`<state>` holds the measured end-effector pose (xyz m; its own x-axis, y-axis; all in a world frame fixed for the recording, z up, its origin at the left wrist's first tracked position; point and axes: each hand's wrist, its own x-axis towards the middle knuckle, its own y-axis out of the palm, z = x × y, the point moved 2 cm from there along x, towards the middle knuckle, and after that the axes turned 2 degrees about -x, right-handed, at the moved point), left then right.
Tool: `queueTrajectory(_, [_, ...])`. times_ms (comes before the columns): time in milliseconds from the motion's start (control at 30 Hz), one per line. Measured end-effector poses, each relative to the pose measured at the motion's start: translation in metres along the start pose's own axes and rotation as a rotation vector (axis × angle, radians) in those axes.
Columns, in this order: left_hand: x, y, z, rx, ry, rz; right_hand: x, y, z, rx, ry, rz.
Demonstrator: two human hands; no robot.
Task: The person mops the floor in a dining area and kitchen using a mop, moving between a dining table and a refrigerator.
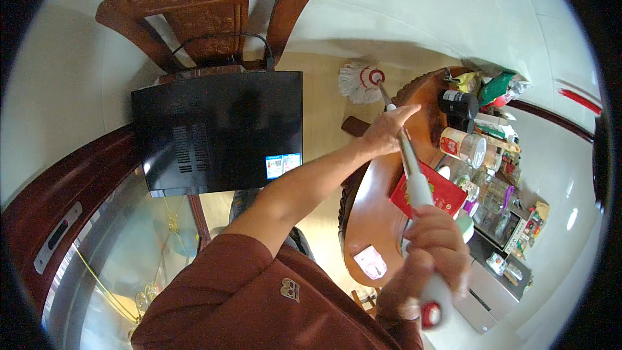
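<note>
A string mop (pixel 358 82) with white strands and a red-rimmed round head rests on the floor beyond the table. From it a long mop handle (pixel 417 180) slants up towards me. My left hand (pixel 388 131) wraps around the thin metal shaft lower down, one digit sticking out. Close to the camera and blurred, my right hand (pixel 432 248) grips the thick white upper part, just short of its red end cap. The handle passes above a wooden table (pixel 367 218) with a carved edge. Beneath it on the tabletop lies a red box or folder (pixel 437 189).
At left, a black flat-panel appliance (pixel 218 131) stands before a carved wooden chair (pixel 209 9). Jars (pixel 464 146), a black canister (pixel 458 103) and bags (pixel 500 87) crowd the table's right side. A pinkish packet (pixel 370 262) lies near the rounded end. A wood-framed glass door (pixel 141 233) is lower left.
</note>
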<state>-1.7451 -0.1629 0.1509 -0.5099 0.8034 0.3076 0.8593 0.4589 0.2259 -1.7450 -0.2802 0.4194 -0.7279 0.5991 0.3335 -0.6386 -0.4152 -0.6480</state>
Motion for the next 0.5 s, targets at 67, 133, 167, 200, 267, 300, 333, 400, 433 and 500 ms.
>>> queueTrajectory(67, [-0.004,-0.020,0.044,0.104,0.073,0.186,-0.017,0.023,-0.026,-0.067,0.062,0.021])
queueTrajectory(133, [-0.017,-0.038,0.102,0.224,0.166,0.417,-0.038,0.042,-0.052,-0.130,0.092,0.104])
queueTrajectory(167, [-0.025,-0.042,0.124,0.256,0.193,0.456,-0.049,0.045,-0.059,-0.126,0.108,0.105])
queueTrajectory(200, [-0.027,-0.035,0.131,0.380,0.172,0.642,-0.056,0.035,-0.060,-0.171,0.104,0.119])
queueTrajectory(267, [-0.022,-0.008,0.084,0.367,0.123,0.677,-0.081,-0.003,-0.068,-0.073,0.177,-0.036])
queueTrajectory(300, [-0.024,-0.002,0.069,0.444,0.105,0.692,-0.089,-0.019,-0.064,-0.023,0.209,-0.091])
queueTrajectory(333, [-0.027,0.005,0.057,0.441,0.108,0.707,-0.101,-0.034,-0.061,-0.022,0.256,-0.128])
queueTrajectory(400, [-0.041,0.013,0.038,0.466,-0.032,0.672,-0.114,-0.058,-0.056,0.028,0.302,-0.203])
queueTrajectory(433, [-0.049,0.014,0.031,0.470,-0.033,0.681,-0.121,-0.067,-0.053,0.033,0.307,-0.210])
queueTrajectory(500, [-0.064,0.013,0.020,0.601,-0.077,0.678,-0.140,-0.085,-0.047,0.102,0.335,-0.212])
